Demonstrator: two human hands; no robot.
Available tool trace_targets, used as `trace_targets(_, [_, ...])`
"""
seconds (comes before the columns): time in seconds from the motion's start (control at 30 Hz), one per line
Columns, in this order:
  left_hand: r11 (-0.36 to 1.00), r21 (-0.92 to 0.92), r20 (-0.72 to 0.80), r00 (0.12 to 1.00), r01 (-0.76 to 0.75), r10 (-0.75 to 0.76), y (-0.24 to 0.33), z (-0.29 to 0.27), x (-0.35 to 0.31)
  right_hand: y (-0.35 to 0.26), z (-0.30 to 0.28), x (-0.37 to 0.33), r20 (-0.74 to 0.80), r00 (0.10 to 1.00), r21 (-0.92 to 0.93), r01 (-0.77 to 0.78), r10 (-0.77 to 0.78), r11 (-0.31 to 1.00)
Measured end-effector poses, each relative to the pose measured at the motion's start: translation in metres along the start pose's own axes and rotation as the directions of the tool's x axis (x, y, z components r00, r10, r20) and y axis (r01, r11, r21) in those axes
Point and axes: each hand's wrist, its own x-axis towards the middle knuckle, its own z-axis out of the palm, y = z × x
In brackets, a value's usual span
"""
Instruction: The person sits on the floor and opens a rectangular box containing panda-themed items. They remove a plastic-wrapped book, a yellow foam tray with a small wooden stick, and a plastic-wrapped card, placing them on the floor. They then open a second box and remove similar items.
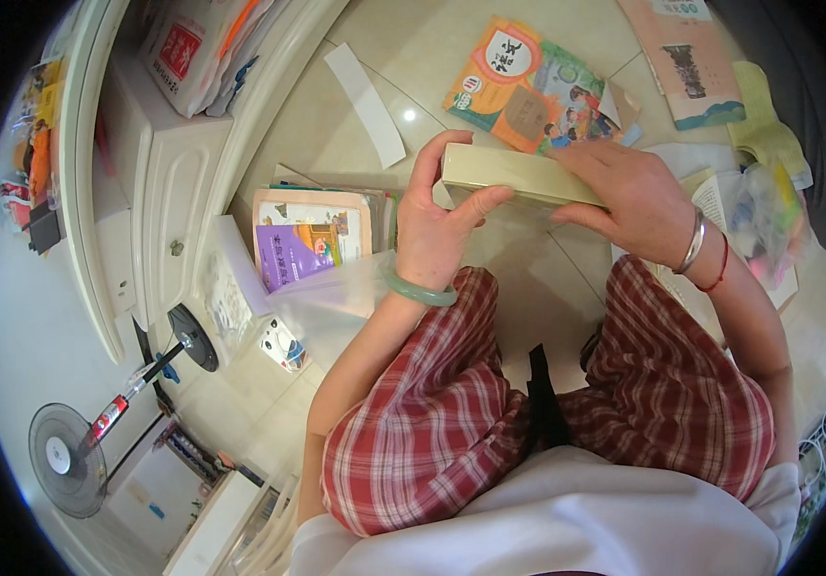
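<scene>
A pale yellow-green, long slab-like box (514, 175) is held up above my knees, its narrow side facing me. My left hand (440, 206) closes around its left end, thumb on the near edge and fingers at the far edge. At the right end, my right hand (629, 197) grips it between thumb and fingers. Beyond the box, an orange and green illustrated textbook (528, 86) lies on the tiled floor. Whether the box is shut or has contents cannot be seen.
A stack of books with a purple cover (293, 254) lies left, by a white cabinet (182, 206). A white paper strip (367, 106) and a peach booklet (696, 82) lie farther out. A clear plastic bag (764, 226) sits right; a fan (67, 461) stands left.
</scene>
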Motion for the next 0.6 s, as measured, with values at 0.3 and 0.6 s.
trace_targets(0.3, [0.985, 0.11, 0.039, 0.991, -0.133, 0.13, 0.002, 0.006, -0.008, -0.013, 0.001, 0.009, 0.161, 0.987, -0.24, 0.011, 0.029, 0.971])
trace_targets(0.6, [0.874, 0.342, 0.081, 0.938, -0.344, 0.338, 0.011, 0.009, -0.011, -0.031, 0.017, 0.033, -0.12, 0.972, -0.271, 0.163, -0.202, 0.949])
